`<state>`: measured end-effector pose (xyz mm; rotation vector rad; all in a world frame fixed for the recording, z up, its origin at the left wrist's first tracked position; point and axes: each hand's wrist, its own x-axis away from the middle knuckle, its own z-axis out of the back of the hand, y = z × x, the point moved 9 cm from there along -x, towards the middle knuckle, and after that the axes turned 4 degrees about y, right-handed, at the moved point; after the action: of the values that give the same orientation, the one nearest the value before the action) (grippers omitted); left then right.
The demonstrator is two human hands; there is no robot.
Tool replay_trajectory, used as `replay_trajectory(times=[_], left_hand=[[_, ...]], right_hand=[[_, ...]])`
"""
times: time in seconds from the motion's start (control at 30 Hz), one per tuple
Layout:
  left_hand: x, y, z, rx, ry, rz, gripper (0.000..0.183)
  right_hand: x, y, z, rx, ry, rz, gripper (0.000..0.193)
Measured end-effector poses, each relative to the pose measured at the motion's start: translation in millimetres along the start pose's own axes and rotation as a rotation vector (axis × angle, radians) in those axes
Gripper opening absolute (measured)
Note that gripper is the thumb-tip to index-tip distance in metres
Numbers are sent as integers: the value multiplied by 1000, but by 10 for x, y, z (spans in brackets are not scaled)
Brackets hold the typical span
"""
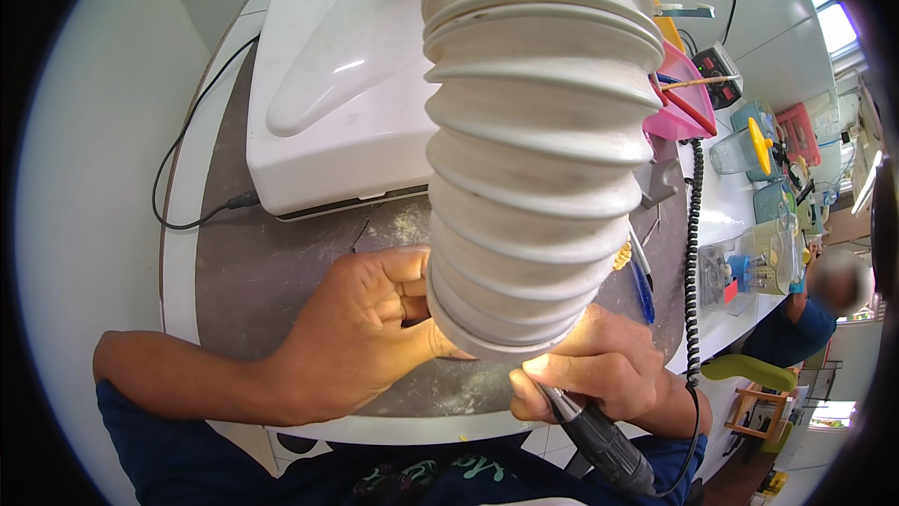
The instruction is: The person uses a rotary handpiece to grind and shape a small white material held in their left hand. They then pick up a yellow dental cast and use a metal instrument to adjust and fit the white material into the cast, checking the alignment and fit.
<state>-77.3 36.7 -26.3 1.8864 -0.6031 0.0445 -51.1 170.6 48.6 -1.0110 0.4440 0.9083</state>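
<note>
My right hand (609, 361) grips a black and silver rotary handpiece (604, 445) like a pen. Its rear end points down toward my body, and the front tip is out of sight. Opposite it, my left hand (375, 337) is closed, with thumb and fingers bent inward behind the mouth of a ribbed white suction hose (543, 178). Whatever the left fingers hold is hidden by that hose, which hangs down between me and the work. Pale dust lies on the dark grey mat (281, 300) around both hands.
A white machine housing (346, 85) stands at the back left. Right of the hose are a blue pen (643, 293), a coiled black cord (693, 263) and a pink tray (684, 99) of tools. Clear containers (740, 272) line the bench; another person (796, 319) sits farther right.
</note>
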Motion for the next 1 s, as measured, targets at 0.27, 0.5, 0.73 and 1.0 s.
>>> replay_trajectory(times=[0.27, 0.5, 0.73, 1.0], left_hand=[[7, -22, 0, 24, -36, 6, 22], [-8, -19, -5, -8, -52, -28, 22], [-3, -7, -29, 22, -71, -18, 24], [10, -14, -33, -5, -81, -16, 23]], right_hand=[[26, 128, 52, -151, 43, -159, 22], [49, 194, 65, -192, 63, -194, 23], [18, 201, 43, -200, 70, -179, 21], [77, 254, 32, -250, 21, -248, 27]])
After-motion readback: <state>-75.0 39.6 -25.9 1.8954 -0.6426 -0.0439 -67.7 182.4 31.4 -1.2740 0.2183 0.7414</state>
